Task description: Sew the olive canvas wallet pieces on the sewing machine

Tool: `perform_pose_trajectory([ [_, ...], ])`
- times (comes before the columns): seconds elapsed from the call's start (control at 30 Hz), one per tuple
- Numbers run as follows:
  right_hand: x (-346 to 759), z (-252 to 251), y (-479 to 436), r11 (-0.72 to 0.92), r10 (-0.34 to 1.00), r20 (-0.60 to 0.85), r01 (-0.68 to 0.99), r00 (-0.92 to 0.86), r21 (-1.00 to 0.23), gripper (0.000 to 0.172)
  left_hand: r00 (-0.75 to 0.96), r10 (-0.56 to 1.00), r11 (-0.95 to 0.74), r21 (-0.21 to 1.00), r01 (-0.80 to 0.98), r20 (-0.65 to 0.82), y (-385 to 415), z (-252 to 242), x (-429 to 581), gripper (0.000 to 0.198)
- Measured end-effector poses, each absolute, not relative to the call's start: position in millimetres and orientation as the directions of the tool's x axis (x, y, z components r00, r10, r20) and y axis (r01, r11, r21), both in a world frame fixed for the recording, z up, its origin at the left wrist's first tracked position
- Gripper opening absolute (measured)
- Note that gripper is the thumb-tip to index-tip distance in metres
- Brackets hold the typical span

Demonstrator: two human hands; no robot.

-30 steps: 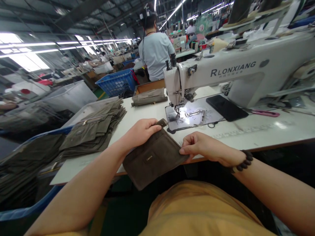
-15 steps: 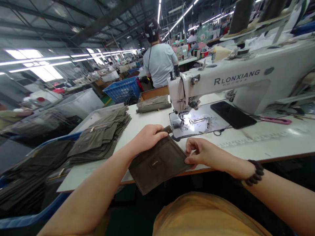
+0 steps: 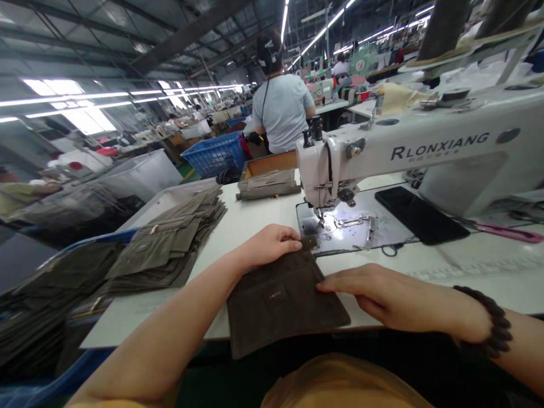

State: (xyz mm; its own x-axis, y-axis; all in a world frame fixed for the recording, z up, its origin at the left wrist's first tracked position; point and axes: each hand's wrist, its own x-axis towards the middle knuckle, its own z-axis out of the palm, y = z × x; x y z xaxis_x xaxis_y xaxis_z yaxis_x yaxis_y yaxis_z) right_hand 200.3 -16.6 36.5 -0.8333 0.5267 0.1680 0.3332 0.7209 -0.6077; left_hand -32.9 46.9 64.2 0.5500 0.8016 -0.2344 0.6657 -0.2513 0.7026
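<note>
A dark brown fabric pouch (image 3: 280,300) with a small label lies flat at the near edge of the white table (image 3: 255,212), partly overhanging it. My left hand (image 3: 270,245) is curled over its far corner, fingertips pinching the small tab beside the sewing machine's metal plate (image 3: 348,226). My right hand (image 3: 382,294) rests with fingers stretched flat on the pouch's right edge; a dark bead bracelet sits on that wrist. The needle of the white RLONXIANG sewing machine (image 3: 425,147) stands just beyond the pouch's tab.
A stack of olive-grey pouches (image 3: 174,238) lies on the table's left, with more in bins below. A black phone (image 3: 420,214) and pink scissors (image 3: 510,231) lie under the machine arm. A tray of pouches (image 3: 267,181) sits behind. A person in a pale shirt (image 3: 283,110) sits ahead, back turned.
The pouch has been laid flat and slid toward the needle plate. My right hand has gone from pinching the edge to lying flat on it. My left hand has kept hold of the corner.
</note>
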Motion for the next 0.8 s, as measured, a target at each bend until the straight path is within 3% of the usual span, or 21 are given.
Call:
perform_pose_trajectory([
  [0.13, 201, 35, 5, 0.963, 0.253, 0.307, 0.207, -0.918, -0.175, 0.035, 0.574, 0.772, -0.238, 0.711, 0.661, -0.274, 57, 62, -28, 0.023],
  [0.2, 198, 33, 15, 0.986, 0.167, 0.348, 0.161, -0.922, -0.046, 0.031, 0.579, 0.765, -0.261, 0.686, 0.679, -0.282, 62, 63, -25, 0.020],
  [0.47, 192, 26, 25, 0.963, 0.193, 0.402, 0.252, -0.895, 0.099, 0.032, 0.458, 0.869, -0.316, 0.504, 0.804, -0.187, 73, 51, -14, 0.013],
  [0.6, 190, 8, 33, 0.947, 0.266, 0.296, 0.306, -0.917, 0.099, 0.025, 0.391, 0.912, -0.326, 0.363, 0.873, -0.121, 84, 26, -7, 0.016],
  [0.8, 186, -3, 65, 0.867, 0.479, 0.128, 0.491, -0.869, 0.091, 0.025, 0.329, 0.941, -0.286, 0.329, 0.900, -0.082, 126, 4, 5, 0.018],
])
